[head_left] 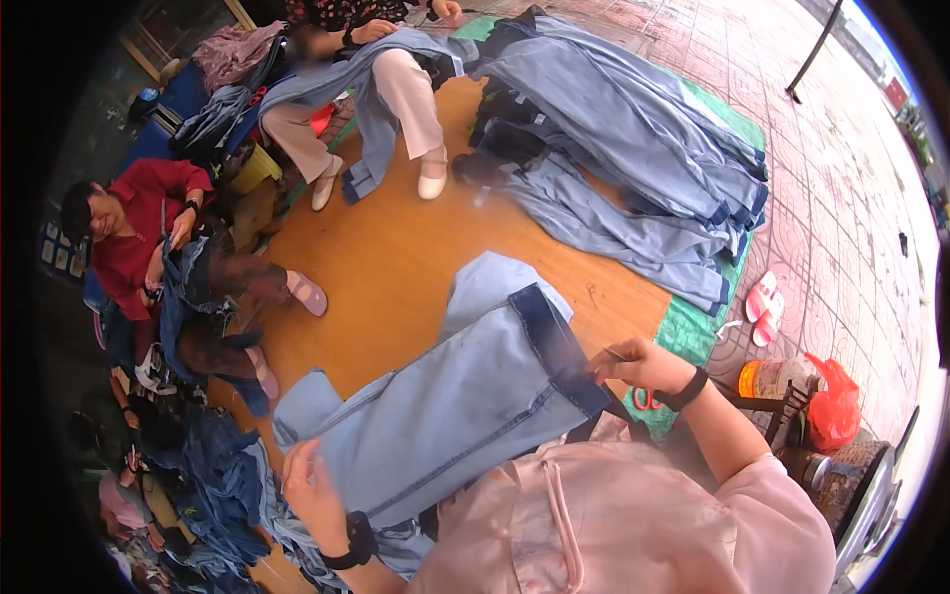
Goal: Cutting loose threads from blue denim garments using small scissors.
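A pair of light blue jeans point(426, 406), turned inside out with dark blue hem bands, lies across my lap. My right hand point(648, 366) is closed at the dark hem point(559, 346). From its fingers sticks a small dark pointed tool point(616, 353), which looks like thread snips; blur hides its exact kind. On the other side of the jeans, my left hand point(315, 500) is raised beside the cloth, its blurred fingers apart and holding nothing I can see. Red scissor handles point(645, 398) show just below my right wrist.
Light blue jeans point(633, 129) are piled at the far right on a tan board point(396, 267) over a green sheet. People handle denim opposite and at left point(148, 238). Pink-white slippers point(765, 307), a plastic jug point(782, 378) and a red bag point(834, 401) stand at right.
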A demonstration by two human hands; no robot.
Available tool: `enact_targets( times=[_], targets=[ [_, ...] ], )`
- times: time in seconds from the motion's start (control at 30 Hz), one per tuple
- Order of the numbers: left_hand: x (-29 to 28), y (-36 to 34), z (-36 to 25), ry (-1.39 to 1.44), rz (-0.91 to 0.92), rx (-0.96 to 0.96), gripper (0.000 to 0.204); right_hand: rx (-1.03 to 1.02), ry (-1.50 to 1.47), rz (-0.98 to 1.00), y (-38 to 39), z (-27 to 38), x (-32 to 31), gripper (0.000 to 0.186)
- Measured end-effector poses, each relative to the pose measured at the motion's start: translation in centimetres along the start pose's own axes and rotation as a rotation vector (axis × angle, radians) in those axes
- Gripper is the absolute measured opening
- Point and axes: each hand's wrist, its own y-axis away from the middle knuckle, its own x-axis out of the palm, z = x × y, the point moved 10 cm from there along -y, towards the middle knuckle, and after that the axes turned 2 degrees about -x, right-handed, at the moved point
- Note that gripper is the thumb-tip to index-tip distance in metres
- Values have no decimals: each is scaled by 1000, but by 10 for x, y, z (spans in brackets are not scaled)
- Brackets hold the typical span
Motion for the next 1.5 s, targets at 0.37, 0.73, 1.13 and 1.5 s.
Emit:
enact_targets(
  times=[0.37, 0.73, 1.13, 1.5],
  targets=[
    [232, 60, -190, 451, 978, 439, 24, 183, -156, -240, 36, -13, 9, 28],
    [298, 82, -127, 916, 1382, -404, 39, -441, 173, 86, 15, 58, 95, 27],
    [261, 68, -126, 557, 1164, -36, 16, -362, 212, 133, 10, 53, 93, 19],
    [176, -2, -112, 758, 416, 331, 44, -597, 401, -28, 7, 72, 101, 18]
  ],
)
